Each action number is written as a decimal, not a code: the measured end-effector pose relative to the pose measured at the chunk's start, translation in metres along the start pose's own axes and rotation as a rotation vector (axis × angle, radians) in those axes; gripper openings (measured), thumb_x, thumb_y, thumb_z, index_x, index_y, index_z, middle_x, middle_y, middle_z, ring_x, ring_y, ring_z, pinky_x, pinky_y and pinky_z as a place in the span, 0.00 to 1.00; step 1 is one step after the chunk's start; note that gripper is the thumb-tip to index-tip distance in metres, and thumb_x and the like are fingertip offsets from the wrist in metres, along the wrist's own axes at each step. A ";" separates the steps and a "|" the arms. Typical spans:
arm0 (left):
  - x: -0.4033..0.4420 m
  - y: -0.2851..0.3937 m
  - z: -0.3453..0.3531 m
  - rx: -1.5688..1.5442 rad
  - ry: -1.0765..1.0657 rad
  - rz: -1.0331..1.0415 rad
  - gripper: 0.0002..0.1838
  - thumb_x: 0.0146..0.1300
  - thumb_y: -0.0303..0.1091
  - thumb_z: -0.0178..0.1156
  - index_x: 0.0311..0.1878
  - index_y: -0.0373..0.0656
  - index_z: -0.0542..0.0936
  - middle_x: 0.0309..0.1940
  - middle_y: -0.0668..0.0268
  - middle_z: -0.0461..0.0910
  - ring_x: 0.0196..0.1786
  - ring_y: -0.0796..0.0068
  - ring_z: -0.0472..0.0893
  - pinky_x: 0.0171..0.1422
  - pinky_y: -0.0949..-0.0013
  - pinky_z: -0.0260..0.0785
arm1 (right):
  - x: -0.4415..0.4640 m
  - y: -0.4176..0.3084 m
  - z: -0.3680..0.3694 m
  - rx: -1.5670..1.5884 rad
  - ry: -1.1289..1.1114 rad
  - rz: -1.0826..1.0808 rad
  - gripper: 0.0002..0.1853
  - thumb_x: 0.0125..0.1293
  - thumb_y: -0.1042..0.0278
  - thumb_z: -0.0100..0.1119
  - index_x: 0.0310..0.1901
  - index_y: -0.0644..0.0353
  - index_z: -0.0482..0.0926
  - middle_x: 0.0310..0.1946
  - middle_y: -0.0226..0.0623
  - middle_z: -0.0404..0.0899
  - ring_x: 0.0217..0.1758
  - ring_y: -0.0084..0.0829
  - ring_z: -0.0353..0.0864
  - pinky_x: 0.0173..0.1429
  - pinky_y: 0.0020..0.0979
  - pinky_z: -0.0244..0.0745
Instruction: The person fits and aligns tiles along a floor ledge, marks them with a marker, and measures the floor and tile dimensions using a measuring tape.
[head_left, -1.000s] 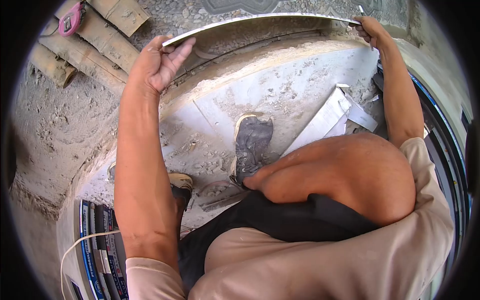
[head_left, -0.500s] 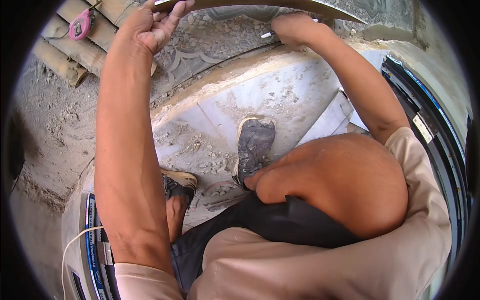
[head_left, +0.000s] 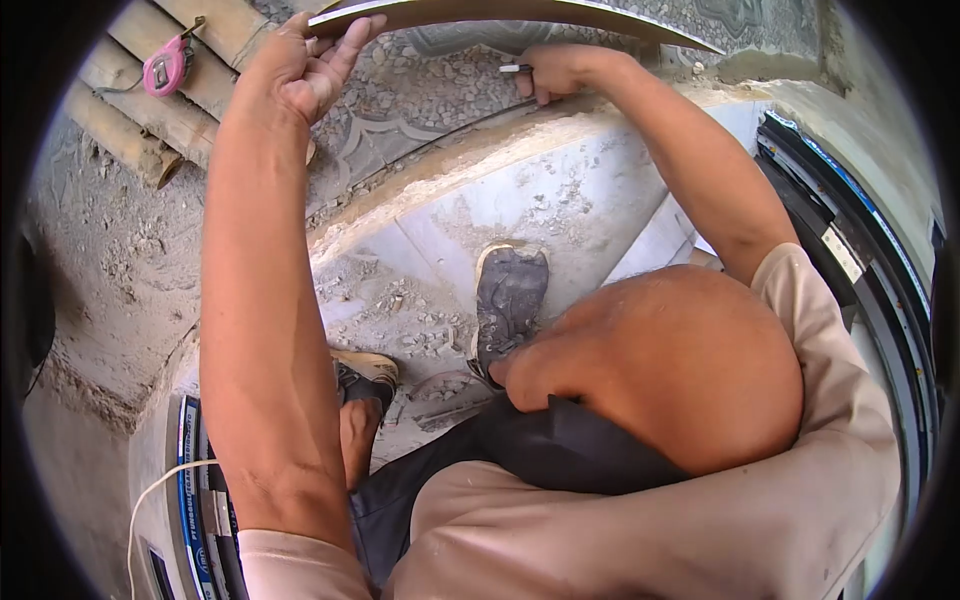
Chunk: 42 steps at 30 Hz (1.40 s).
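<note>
Head view: the left hand (head_left: 310, 75) is pinching a thin panel (head_left: 500, 14) at its left end, thumb and fingers bearing on the edge. The panel is extending rightward from that grip, past the right hand (head_left: 562, 72), which is clasping a white-tipped pen (head_left: 515, 68) just below; whether it is touching the panel, I cannot tell.
</note>
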<state>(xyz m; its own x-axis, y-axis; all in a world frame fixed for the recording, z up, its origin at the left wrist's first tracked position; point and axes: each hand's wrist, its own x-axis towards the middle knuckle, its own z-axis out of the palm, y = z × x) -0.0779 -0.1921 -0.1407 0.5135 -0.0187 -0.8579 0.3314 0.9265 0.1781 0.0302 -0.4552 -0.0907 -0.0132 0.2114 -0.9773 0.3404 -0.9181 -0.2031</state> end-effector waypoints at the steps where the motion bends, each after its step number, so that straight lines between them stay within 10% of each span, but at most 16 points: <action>1: -0.003 -0.004 0.002 -0.054 0.000 0.026 0.22 0.81 0.32 0.37 0.63 0.17 0.60 0.56 0.31 0.73 0.54 0.34 0.81 0.53 0.59 0.87 | -0.014 0.021 -0.008 -0.068 0.079 0.026 0.14 0.61 0.77 0.47 0.44 0.62 0.82 0.36 0.44 0.87 0.40 0.37 0.85 0.47 0.38 0.77; 7: -0.019 -0.002 0.007 -0.069 0.105 -0.028 0.22 0.78 0.32 0.45 0.60 0.15 0.64 0.54 0.29 0.73 0.54 0.39 0.82 0.51 0.62 0.88 | -0.057 0.182 -0.031 -0.640 0.283 0.480 0.16 0.59 0.77 0.54 0.48 0.63 0.85 0.52 0.52 0.83 0.58 0.50 0.83 0.57 0.48 0.78; 13: -0.027 -0.016 -0.014 -0.058 0.125 -0.096 0.20 0.77 0.30 0.46 0.57 0.16 0.66 0.52 0.32 0.75 0.51 0.44 0.84 0.49 0.66 0.88 | -0.121 0.244 -0.065 -0.235 0.822 0.765 0.18 0.67 0.65 0.51 0.48 0.69 0.83 0.49 0.58 0.83 0.56 0.55 0.82 0.57 0.50 0.76; 15: -0.044 -0.027 -0.017 -0.004 0.137 -0.131 0.14 0.74 0.26 0.49 0.51 0.20 0.69 0.50 0.35 0.78 0.51 0.48 0.85 0.47 0.68 0.88 | -0.083 0.304 -0.084 -0.109 1.143 0.483 0.26 0.68 0.49 0.54 0.46 0.69 0.85 0.44 0.62 0.84 0.52 0.57 0.84 0.57 0.48 0.75; 24: -0.077 -0.076 -0.061 0.262 0.145 -0.308 0.08 0.71 0.32 0.59 0.48 0.39 0.78 0.42 0.63 0.82 0.43 0.70 0.83 0.49 0.63 0.77 | -0.025 0.242 -0.069 -0.008 0.553 0.331 0.38 0.59 0.35 0.64 0.33 0.77 0.85 0.31 0.56 0.84 0.37 0.45 0.84 0.47 0.42 0.74; 30: -0.070 -0.095 -0.085 0.869 0.221 -0.430 0.11 0.71 0.40 0.61 0.38 0.43 0.83 0.33 0.69 0.82 0.31 0.79 0.72 0.37 0.74 0.61 | -0.023 0.252 -0.068 -0.036 0.543 0.344 0.38 0.57 0.35 0.65 0.34 0.78 0.84 0.28 0.52 0.83 0.31 0.39 0.81 0.39 0.40 0.73; 34: -0.084 -0.097 -0.080 0.849 0.154 -0.421 0.11 0.70 0.40 0.63 0.39 0.41 0.84 0.33 0.67 0.81 0.31 0.78 0.71 0.38 0.72 0.63 | -0.027 0.253 -0.071 0.005 0.467 0.424 0.42 0.56 0.33 0.66 0.40 0.79 0.84 0.37 0.60 0.85 0.41 0.49 0.86 0.49 0.43 0.75; 42: -0.084 -0.109 -0.091 0.831 0.150 -0.392 0.12 0.67 0.38 0.67 0.38 0.36 0.84 0.32 0.64 0.81 0.32 0.74 0.71 0.40 0.70 0.66 | -0.027 0.262 -0.046 0.041 0.508 0.464 0.36 0.59 0.39 0.67 0.36 0.78 0.83 0.30 0.48 0.83 0.33 0.34 0.80 0.42 0.40 0.73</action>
<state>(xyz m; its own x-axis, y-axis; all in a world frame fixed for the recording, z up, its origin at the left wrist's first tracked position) -0.2295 -0.2570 -0.1316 0.1562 -0.1713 -0.9727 0.9497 0.2967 0.1003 0.1631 -0.6859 -0.1147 0.5710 -0.0852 -0.8165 0.1686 -0.9612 0.2182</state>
